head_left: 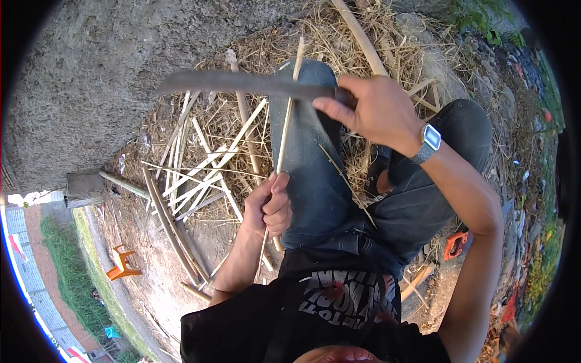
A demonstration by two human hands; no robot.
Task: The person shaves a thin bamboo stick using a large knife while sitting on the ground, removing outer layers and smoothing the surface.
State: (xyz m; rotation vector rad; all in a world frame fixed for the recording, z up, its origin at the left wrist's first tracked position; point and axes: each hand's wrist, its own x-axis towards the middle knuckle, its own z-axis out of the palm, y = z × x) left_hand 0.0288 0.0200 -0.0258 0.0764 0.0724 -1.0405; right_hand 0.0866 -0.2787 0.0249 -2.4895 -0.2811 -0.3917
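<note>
My left hand (270,206) is closed around a thin pale wooden strip (283,137), probably split bamboo, which slants upward over my left thigh. In my right hand (381,109), with a watch on the wrist, is the handle of a machete (242,82). Its long dark blade points left and crosses the strip near the upper end, above my knee; I cannot tell whether the two touch. The blade is slightly blurred. A thin brown sliver (348,184) lies across my jeans between the legs.
Several cut pale strips (209,163) lie criss-crossed on the ground to the left, beside longer poles (172,227). Dry straw surrounds a thick pole (363,39) ahead. A rough grey wall (91,78) stands at upper left. An orange-handled saw (455,245) lies right; an orange chair (123,263) stands far left.
</note>
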